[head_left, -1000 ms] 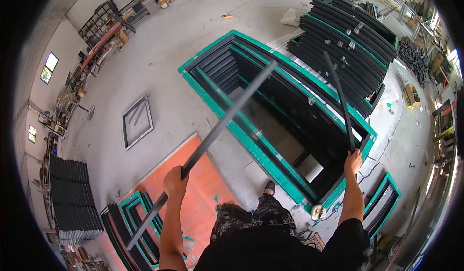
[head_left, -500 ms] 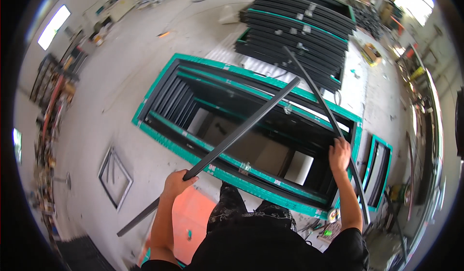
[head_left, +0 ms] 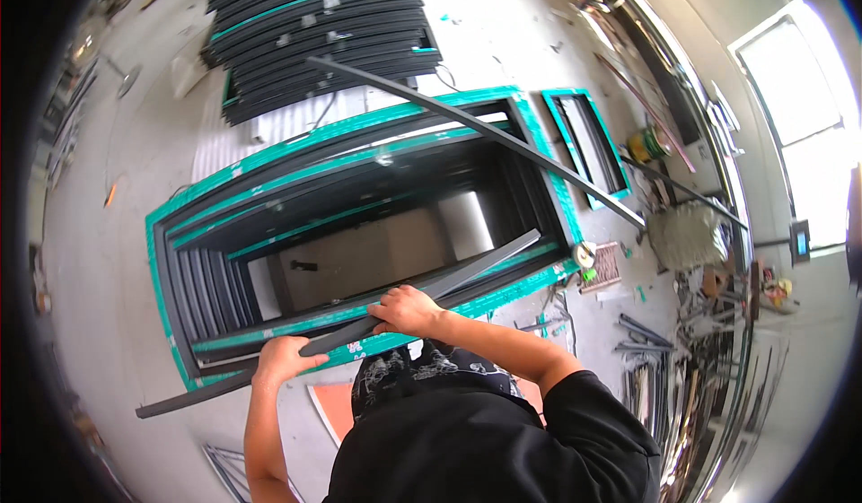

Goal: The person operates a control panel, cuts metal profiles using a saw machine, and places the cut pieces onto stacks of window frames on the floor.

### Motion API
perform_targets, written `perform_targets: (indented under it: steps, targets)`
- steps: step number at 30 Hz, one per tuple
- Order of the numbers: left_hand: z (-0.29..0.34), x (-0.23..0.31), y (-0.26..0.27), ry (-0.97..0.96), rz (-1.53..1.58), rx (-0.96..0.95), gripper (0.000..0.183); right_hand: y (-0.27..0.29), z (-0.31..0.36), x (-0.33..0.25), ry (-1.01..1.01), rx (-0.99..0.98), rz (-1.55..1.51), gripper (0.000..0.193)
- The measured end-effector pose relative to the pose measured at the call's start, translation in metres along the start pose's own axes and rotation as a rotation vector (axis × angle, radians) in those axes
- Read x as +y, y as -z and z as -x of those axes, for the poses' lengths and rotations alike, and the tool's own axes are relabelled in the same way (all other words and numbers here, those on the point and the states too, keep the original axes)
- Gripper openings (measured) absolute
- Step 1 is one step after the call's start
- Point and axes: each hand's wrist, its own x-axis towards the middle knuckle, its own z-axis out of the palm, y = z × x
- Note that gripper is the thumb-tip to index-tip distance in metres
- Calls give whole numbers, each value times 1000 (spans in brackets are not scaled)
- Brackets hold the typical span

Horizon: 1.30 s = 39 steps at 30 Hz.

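Both my hands are closed round one long dark grey metal bar (head_left: 485, 263) held slanting over the near side of a stack of large rectangular frames (head_left: 162, 292). My left hand (head_left: 282, 359) grips it toward its left end. Farther along, close to my body's middle, my right hand (head_left: 406, 311) wraps over the same bar. A second dark bar (head_left: 539, 155) lies diagonally across the far right corner of the stack, touched by neither hand. Green tape covers the edges of the top frame.
Beyond the stack stands a taller pile of dark frames (head_left: 323, 32). A smaller green-edged frame (head_left: 588, 144) lies to the right, near a wrapped bundle (head_left: 690, 234). Lengths of bar lean along the right wall. An orange sheet (head_left: 334, 409) is by my legs.
My right hand has left the second bar and now grips the first one beside my left hand. That bar has come lower and nearer to me. My view has swung to the right.
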Motion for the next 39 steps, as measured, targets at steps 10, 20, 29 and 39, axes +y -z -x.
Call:
perform_targets:
  steps: [10,20,29,39]
  targets:
    - [-63,-36,-79,-90,3,117,54,-46,46,66,-242,-99,-121,43]
    - [-77,-49,-112,-121,55,202,47,-50,43,90,-340,-297,-246,50]
    - [-96,-72,-112,-173,22,348,39,-43,28,79,-367,-240,-240,38]
    - [-72,-69,-160,-100,101,355,48,-38,32,82,-349,-436,-288,45]
